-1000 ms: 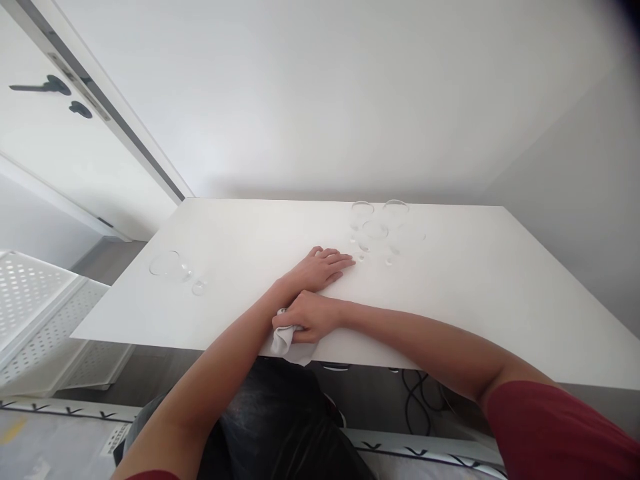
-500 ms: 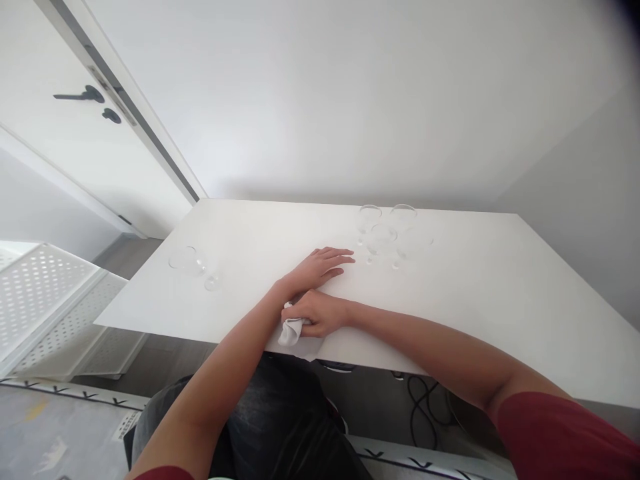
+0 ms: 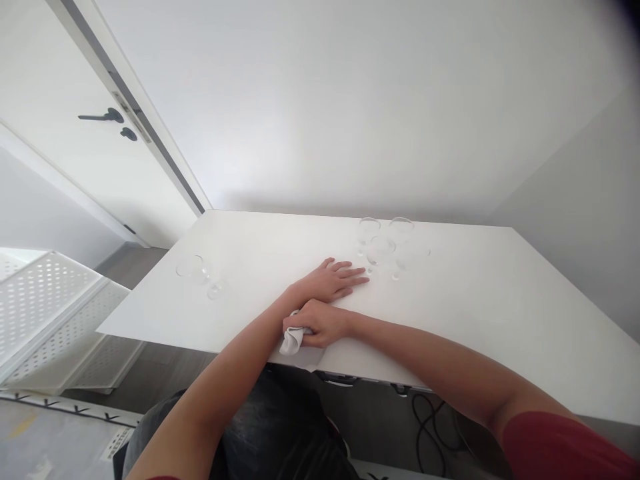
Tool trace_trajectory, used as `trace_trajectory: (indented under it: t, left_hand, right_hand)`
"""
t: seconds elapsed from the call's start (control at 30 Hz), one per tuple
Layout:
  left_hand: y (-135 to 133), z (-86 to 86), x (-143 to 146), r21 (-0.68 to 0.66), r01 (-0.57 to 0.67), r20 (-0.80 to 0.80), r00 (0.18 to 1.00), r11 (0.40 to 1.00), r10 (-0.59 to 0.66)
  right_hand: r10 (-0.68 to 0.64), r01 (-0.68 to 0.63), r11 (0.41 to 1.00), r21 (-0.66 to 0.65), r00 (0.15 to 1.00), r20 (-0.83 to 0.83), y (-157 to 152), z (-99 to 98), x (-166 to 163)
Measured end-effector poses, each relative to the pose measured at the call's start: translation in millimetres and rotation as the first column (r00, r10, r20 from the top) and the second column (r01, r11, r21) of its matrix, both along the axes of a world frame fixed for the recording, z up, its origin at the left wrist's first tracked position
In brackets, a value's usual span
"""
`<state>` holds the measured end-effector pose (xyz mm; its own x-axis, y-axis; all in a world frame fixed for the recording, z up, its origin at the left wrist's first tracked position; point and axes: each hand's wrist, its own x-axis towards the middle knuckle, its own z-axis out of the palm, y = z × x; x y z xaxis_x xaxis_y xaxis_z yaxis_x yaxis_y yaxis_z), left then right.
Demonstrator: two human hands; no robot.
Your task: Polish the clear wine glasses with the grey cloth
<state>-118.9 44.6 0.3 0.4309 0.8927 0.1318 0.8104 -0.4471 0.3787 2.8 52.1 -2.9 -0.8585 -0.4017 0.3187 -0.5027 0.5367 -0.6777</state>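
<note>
My left hand lies flat on the white table, fingers stretched out toward a cluster of clear stemmed glasses just beyond its fingertips. My right hand crosses under my left forearm near the table's front edge and is closed on a crumpled white cloth. Part of the cloth hangs over the edge. One more clear glass lies on its side at the table's left end, well away from both hands.
A white wall stands right behind the table. A white door with a dark handle is at the left. A white perforated rack sits low at the left. Dark cables hang under the table.
My left hand has slid a little further forward toward the glasses. My right hand with the cloth has stayed near the front edge. The view has shifted slightly.
</note>
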Motion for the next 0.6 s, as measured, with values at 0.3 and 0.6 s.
trace_trajectory:
  t: [0.3, 0.6]
  left_hand:
    - [-3, -5.0, -3, 0.061, -0.018, 0.057, 0.998, 0.998, 0.015]
    - [-47, 7.9, -35, 0.047, -0.236, 0.299, 0.93, 0.971, 0.212]
  right_hand:
    - [0.026, -0.024, 0.999, -0.039, 0.998, 0.055, 2, -5.4, -2]
    - [-0.065, 0.183, 0.81, -0.557, 0.972, 0.225, 23, 7.3, 0]
